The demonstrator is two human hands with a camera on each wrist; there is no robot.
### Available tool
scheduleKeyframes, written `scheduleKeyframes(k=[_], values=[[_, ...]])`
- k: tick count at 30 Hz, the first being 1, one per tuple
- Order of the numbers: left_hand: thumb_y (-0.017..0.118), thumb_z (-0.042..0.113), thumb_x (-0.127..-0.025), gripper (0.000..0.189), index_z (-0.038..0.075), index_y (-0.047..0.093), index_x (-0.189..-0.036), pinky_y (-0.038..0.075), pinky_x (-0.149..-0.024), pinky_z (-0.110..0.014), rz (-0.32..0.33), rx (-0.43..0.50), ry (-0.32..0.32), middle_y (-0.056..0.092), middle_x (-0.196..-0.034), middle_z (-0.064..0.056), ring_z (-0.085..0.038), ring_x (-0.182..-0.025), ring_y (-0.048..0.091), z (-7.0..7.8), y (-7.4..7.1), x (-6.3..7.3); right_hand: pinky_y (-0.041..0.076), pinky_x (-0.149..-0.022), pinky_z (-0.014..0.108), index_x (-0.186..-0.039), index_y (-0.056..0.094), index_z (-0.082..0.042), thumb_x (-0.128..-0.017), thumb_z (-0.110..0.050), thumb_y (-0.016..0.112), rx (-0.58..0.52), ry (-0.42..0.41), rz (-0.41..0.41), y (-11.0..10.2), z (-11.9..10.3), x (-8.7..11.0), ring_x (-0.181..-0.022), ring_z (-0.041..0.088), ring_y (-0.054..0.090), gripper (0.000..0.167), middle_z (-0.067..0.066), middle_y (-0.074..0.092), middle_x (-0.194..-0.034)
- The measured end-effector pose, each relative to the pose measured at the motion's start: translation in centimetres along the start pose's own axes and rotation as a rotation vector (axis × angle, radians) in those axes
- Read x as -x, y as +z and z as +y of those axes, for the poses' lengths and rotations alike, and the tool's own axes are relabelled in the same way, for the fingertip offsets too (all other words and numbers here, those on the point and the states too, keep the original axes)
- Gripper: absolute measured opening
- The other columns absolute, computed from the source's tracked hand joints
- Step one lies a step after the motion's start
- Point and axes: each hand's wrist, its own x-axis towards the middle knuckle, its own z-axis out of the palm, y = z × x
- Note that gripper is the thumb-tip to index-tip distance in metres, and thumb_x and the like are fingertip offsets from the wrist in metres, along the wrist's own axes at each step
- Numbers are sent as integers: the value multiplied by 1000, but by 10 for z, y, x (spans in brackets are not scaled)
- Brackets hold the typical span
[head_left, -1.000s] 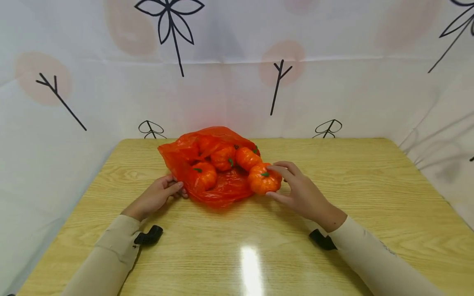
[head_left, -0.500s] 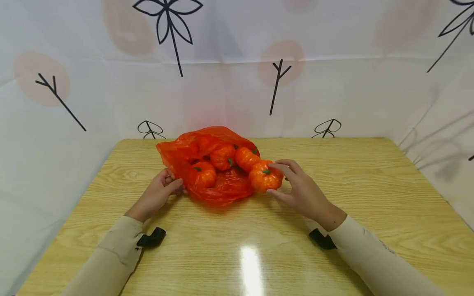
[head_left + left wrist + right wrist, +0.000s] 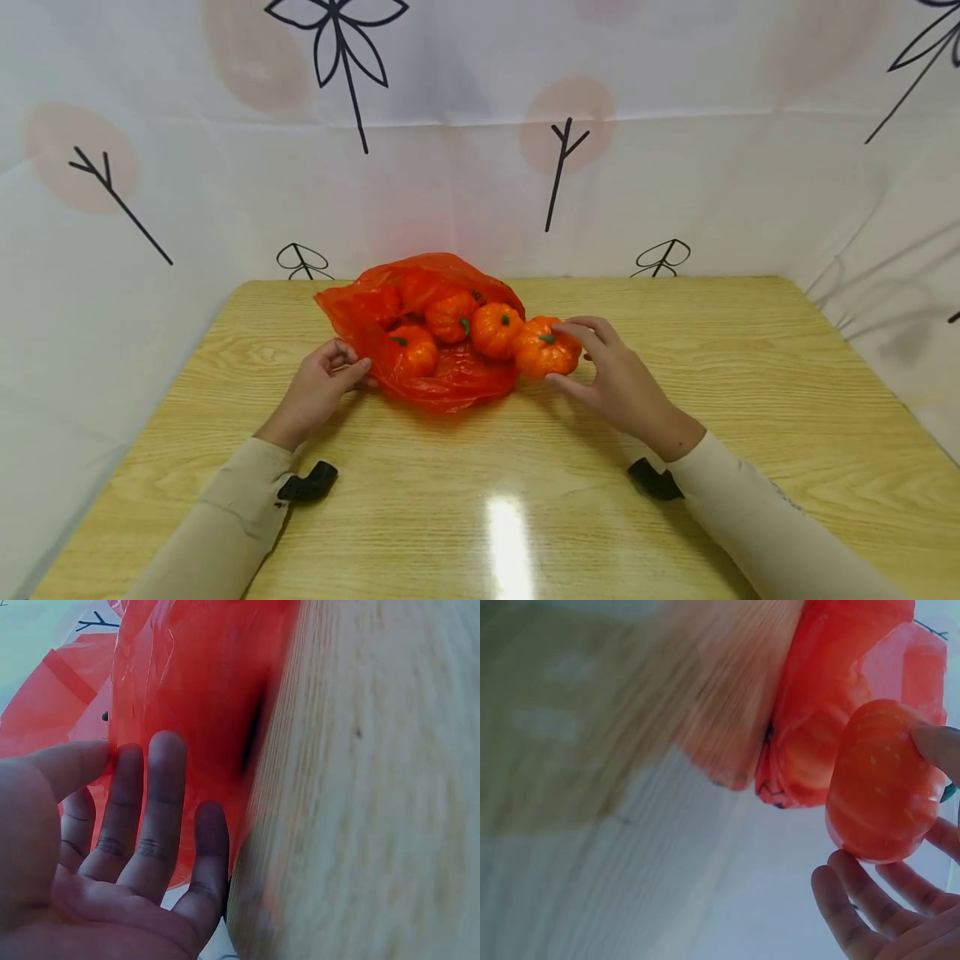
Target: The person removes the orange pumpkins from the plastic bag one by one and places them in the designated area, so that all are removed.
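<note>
A thin red plastic bag (image 3: 442, 396) lies with its mouth facing me, several small orange pumpkins with green stems inside it. My left hand (image 3: 318, 387) pinches the bag's left edge between thumb and fingers; in the left wrist view that hand (image 3: 142, 855) has its other fingers fairly straight against the red film. At the right side of the mouth, my right hand (image 3: 618, 379) holds one pumpkin (image 3: 547, 348) between thumb and fingertips. That pumpkin (image 3: 885, 787) shows its smooth underside in the right wrist view. Another pumpkin (image 3: 497, 331) sits right beside it at the mouth.
A light wooden table (image 3: 570, 517) carries everything. Behind it hangs a white cloth (image 3: 450, 183) with black plant drawings and pink spots. Black curved pieces (image 3: 309, 483) are at both wrists, over beige sleeves.
My right hand has moved slightly right and away from me with its pumpkin. The pumpkin beside it has rolled so its stem faces me. My left hand has shifted slightly away from me.
</note>
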Motion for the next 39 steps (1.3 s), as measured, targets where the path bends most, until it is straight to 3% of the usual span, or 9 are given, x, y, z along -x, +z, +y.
scheduleKeyframes(k=[7, 16, 21, 24, 30, 39], values=[[62, 15, -100, 16, 4, 51, -105, 59, -83, -26, -8, -19, 4, 63, -91, 5, -13, -83, 71, -1, 0, 0, 59, -83, 47, -137, 53, -6, -84, -20, 82, -2, 83, -27, -5, 12, -1, -100, 28, 62, 62, 17, 49, -135], [57, 9, -101, 10, 3, 51, -106, 58, -83, -25, -26, -12, -6, 62, -91, 5, -14, -83, 69, 0, 0, 0, 57, -88, 50, -141, 50, -5, -88, -24, 79, -8, 214, -142, -11, 31, -3, -106, 33, 60, 64, 21, 48, -133], [57, 9, -101, 10, 2, 52, -106, 59, -83, -26, -36, -16, 0, 62, -91, 3, -15, -83, 69, -1, -1, 0, 56, -80, 43, -144, 48, -5, -90, -26, 76, 10, 272, -220, -14, 33, -2, -90, 29, 60, 63, 24, 47, -133], [57, 10, -101, 11, 1, 52, -107, 59, -83, -27, -39, -18, 1, 62, -92, 3, -15, -83, 70, -2, -1, 0, 53, -76, 38, -145, 46, -4, -92, -27, 74, 6, 285, -249, -16, 33, -1, -83, 25, 58, 64, 26, 46, -134], [59, 13, -101, 19, 0, 55, -115, 58, -84, -26, -39, -52, -21, 65, -94, 2, -15, -83, 70, -4, -2, -1, 54, -79, 40, -146, 44, -6, -93, -27, 72, 5, 299, -271, -16, 33, -2, -84, 24, 59, 64, 27, 44, -137], [59, 25, -102, 34, -2, 54, -121, 56, -87, -23, -46, -108, -70, 67, -97, -1, -15, -87, 71, -3, -3, -1, 56, -83, 46, -147, 43, -6, -94, -28, 71, 6, 293, -277, -15, 34, -1, -93, 30, 62, 63, 28, 43, -140]])
